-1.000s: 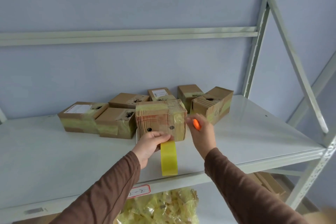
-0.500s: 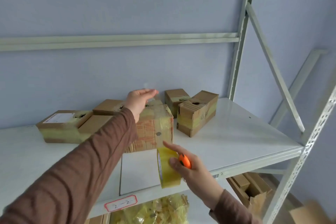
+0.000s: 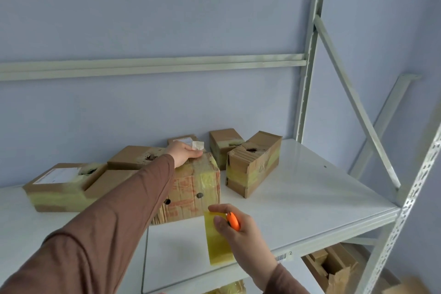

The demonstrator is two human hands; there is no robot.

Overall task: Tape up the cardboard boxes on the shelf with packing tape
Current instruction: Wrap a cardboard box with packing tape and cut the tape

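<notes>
White shelf [image 3: 298, 198] is bearing the box [image 3: 191, 188], left hand [image 3: 185, 154] lying flat on top, right hand [image 3: 238, 229] gripping tape [image 3: 218, 238] and orange cutter [image 3: 233, 221]; should be pressing tape firmly down.

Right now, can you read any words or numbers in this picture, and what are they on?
"2": on the shelf's front edge, beside a barcode sticker whose bars carry no readable text.
Red print on the front box: too blurred to read.
White labels on the left box and the back box: too small to read.
</notes>
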